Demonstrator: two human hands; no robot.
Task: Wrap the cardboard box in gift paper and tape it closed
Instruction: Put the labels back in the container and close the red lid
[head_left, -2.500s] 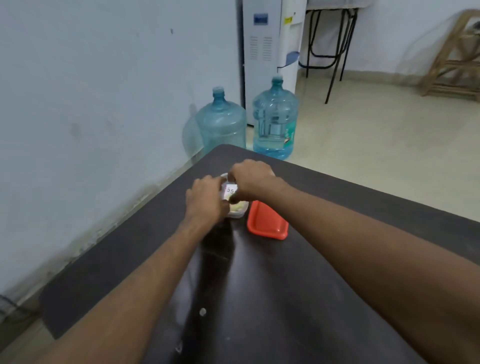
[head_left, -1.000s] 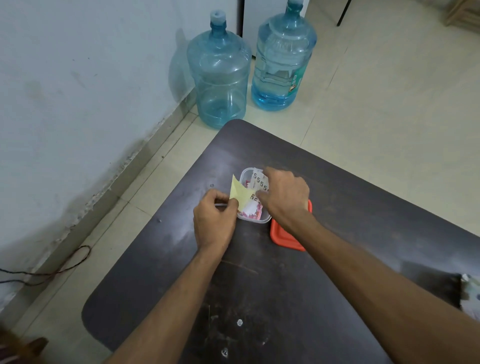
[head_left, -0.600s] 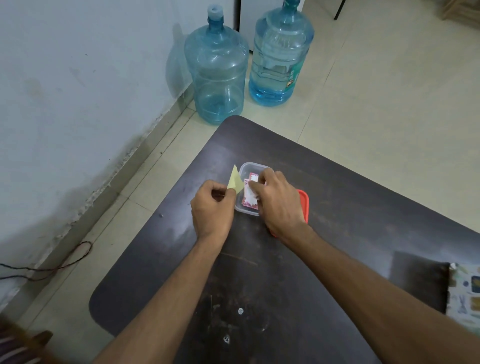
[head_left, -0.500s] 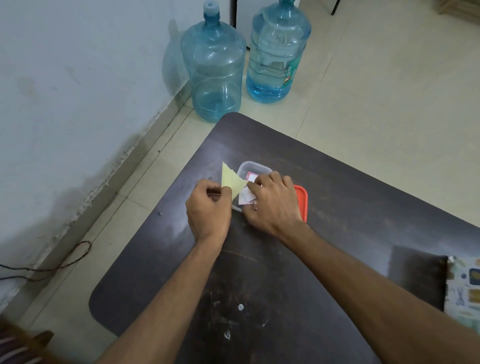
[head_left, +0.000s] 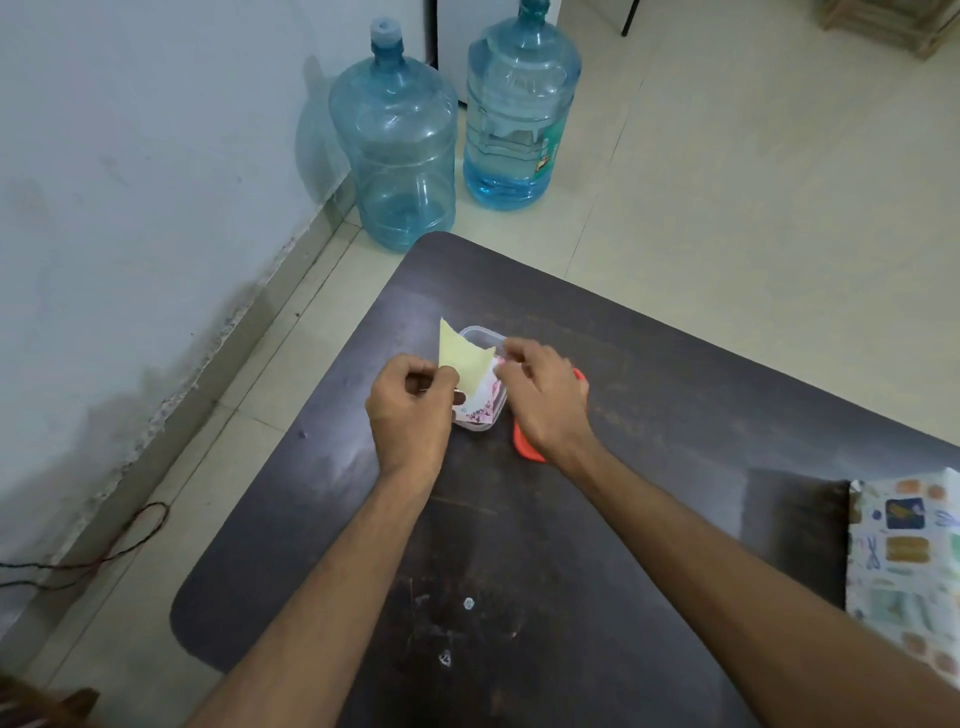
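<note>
At far left corner of dark table (head_left: 519, 571), over a clear tub (head_left: 480, 335) with red lid (head_left: 525, 448) lying just beside it: left hand (head_left: 410, 410), fingers curled, pinching a yellow sheet (head_left: 464, 362) held upright; right hand (head_left: 540, 400), fingertips pinched at that sheet's right edge, exact hold too small to settle. Gift paper (head_left: 904, 561), patterned, at right edge of table, well apart from both hands; cardboard box not made out separately, possibly under that paper. Two water bottles (head_left: 400, 145) on floor beyond the table. Step in hand, by judgement: peeling a sticky piece off its backing, for the closing-up stage. Next move: calls for a clean peel without folding the piece on itself, then a carry across to the paper. Against half a second earlier: sheet raised higher and more upright, right hand lifted off the tub to the sheet's edge, more of the paper in view at right.
</note>
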